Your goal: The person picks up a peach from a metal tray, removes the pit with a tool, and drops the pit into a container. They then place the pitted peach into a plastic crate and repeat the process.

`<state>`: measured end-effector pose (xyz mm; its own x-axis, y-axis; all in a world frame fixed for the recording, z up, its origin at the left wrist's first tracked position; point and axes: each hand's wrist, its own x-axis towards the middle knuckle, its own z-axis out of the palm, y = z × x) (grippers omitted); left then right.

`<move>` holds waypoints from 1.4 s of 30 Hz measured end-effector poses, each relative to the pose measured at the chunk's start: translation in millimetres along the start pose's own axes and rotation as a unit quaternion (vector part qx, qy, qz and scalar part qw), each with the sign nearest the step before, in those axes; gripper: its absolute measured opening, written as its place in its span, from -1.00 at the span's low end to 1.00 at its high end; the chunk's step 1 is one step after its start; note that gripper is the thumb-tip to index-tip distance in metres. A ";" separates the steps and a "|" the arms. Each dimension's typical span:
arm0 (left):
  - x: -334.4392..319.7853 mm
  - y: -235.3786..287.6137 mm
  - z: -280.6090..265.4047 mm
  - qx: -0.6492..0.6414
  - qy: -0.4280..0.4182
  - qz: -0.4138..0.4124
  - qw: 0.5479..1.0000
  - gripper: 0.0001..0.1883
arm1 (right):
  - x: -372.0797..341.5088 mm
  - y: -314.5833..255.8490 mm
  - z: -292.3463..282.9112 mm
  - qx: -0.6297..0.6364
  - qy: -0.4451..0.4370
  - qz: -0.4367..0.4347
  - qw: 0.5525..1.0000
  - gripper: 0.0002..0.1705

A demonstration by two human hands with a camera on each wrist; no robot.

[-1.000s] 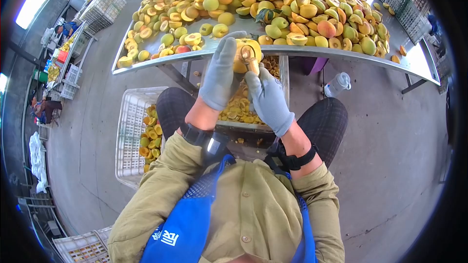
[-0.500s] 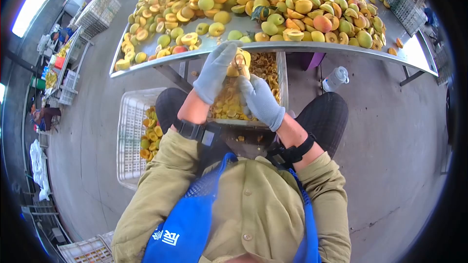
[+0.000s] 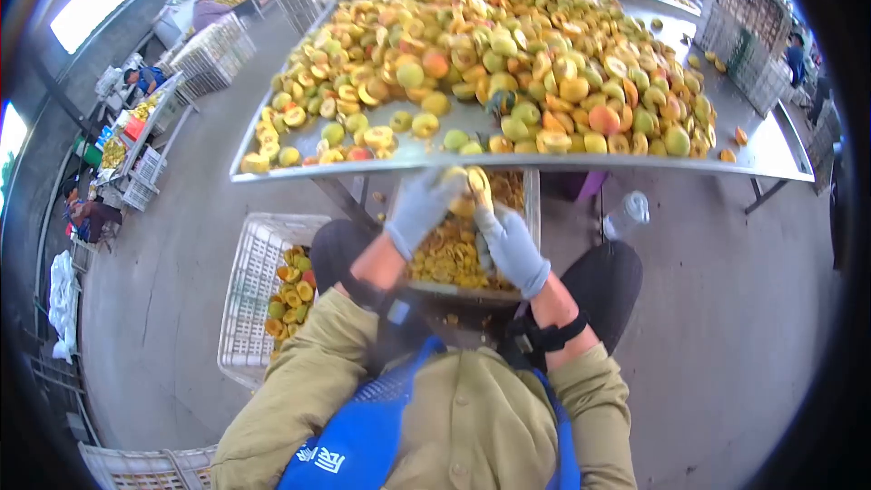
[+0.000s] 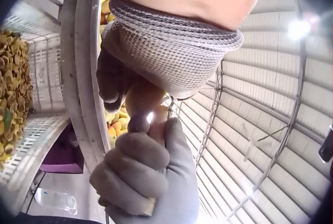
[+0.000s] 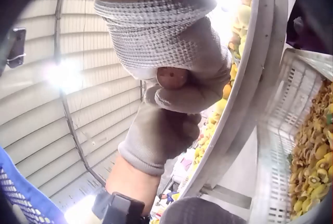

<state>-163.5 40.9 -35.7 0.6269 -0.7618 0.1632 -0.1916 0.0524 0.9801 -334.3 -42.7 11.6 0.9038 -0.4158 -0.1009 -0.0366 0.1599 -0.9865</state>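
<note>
Just in front of the table edge, my gloved left hand (image 3: 424, 209) holds a yellow peach half (image 3: 479, 186), its cut face turned toward the right hand. In the left wrist view the peach half (image 4: 143, 96) sits between the thumb and fingers. My gloved right hand (image 3: 515, 252) grips a pitting tool with a wooden handle (image 5: 171, 77), whose butt end shows out of the fist in the right wrist view. Bright metal (image 4: 150, 116) of the tool glints at the fruit in the left wrist view; its working end is mostly hidden.
A metal table (image 3: 508, 161) bears a large heap of peaches (image 3: 508, 63), many halved. Below the hands stands a crate (image 3: 533, 218) of pits and scraps. A white crate (image 3: 243, 308) with peach halves is at the left knee, a water bottle (image 3: 626, 215) by the right knee.
The head view has tilted up, so the table and hands appear lower. The peach half has turned from facing me to nearly sideways, and the tool's handle shows less.
</note>
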 end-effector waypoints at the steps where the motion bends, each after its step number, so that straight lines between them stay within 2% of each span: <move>1: -4.9 22.0 -1.6 -0.101 -0.025 -0.056 0.993 -0.71 | 3.8 6.0 -5.1 -0.031 0.040 -0.040 0.998 -0.62; 2: -15.3 52.0 2.6 -0.157 -0.005 -0.096 0.983 -0.68 | 3.6 14.5 -9.9 -0.068 0.077 -0.079 0.992 -0.63; 4: -29.0 82.0 8.0 -0.236 0.018 -0.139 0.962 -0.58 | -16.7 -3.5 -6.8 0.012 0.055 -0.030 0.998 -0.63; 5: -28.9 78.3 10.0 -0.280 0.009 -0.125 0.952 -0.56 | -20.0 -14.2 -2.4 0.053 0.041 -0.017 0.998 -0.63; 10: -29.4 72.0 22.0 -0.433 0.023 -0.050 0.899 -0.56 | -18.1 -6.5 21.1 -0.036 0.037 -0.034 0.998 -0.62; 12: -26.4 70.5 25.5 -0.420 0.046 -0.061 0.904 -0.54 | -12.5 -4.1 25.4 -0.078 0.047 -0.034 0.995 -0.61; 15: -25.4 68.9 31.2 -0.418 0.072 -0.064 0.903 -0.55 | -1.0 11.6 26.4 -0.176 0.076 -0.109 0.975 -0.62; 24: -22.2 71.9 50.9 -0.352 0.188 -0.009 0.917 -0.62 | 4.5 10.0 32.4 -0.232 0.118 -0.115 0.959 -0.65; 26: -18.9 69.1 53.1 -0.344 0.198 0.012 0.918 -0.66 | 9.4 17.6 31.5 -0.194 0.103 -0.109 0.969 -0.65; 29: -14.4 53.4 49.7 -0.292 0.210 0.028 0.933 -0.64 | 3.8 7.4 30.5 -0.071 0.040 -0.018 0.997 -0.63; 30: -13.7 51.0 47.3 -0.283 0.193 0.036 0.939 -0.65 | 1.2 -1.1 30.0 -0.018 0.011 0.026 0.999 -0.62; 32: -14.9 46.4 39.6 -0.261 0.165 0.053 0.950 -0.67 | -1.0 -11.6 28.1 0.041 -0.030 0.051 0.997 -0.58; 34: -14.9 42.8 34.3 -0.195 0.164 0.075 0.964 -0.69 | -1.3 -11.3 23.9 0.141 -0.078 0.104 0.981 -0.54; 36: -12.6 40.1 30.9 -0.170 0.167 0.089 0.967 -0.71 | 1.3 -8.1 19.2 0.273 -0.131 0.177 0.936 -0.50; 40: -13.2 40.3 32.5 -0.230 0.181 0.070 0.954 -0.73 | 5.8 -10.4 21.0 0.352 -0.165 0.189 0.902 -0.47; 41: -15.5 36.1 31.4 -0.260 0.173 0.053 0.948 -0.74 | 8.3 -5.4 19.7 0.340 -0.169 0.191 0.905 -0.48; 42: -17.4 32.3 30.8 -0.289 0.164 0.035 0.942 -0.74 | 9.1 -2.3 21.3 0.223 -0.157 0.158 0.949 -0.47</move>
<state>-203.9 36.0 -10.4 0.8460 -0.5077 0.1626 0.1432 0.5103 0.8480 -316.9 -27.8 15.7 0.9628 -0.0082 -0.2701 -0.2060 0.6248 -0.7531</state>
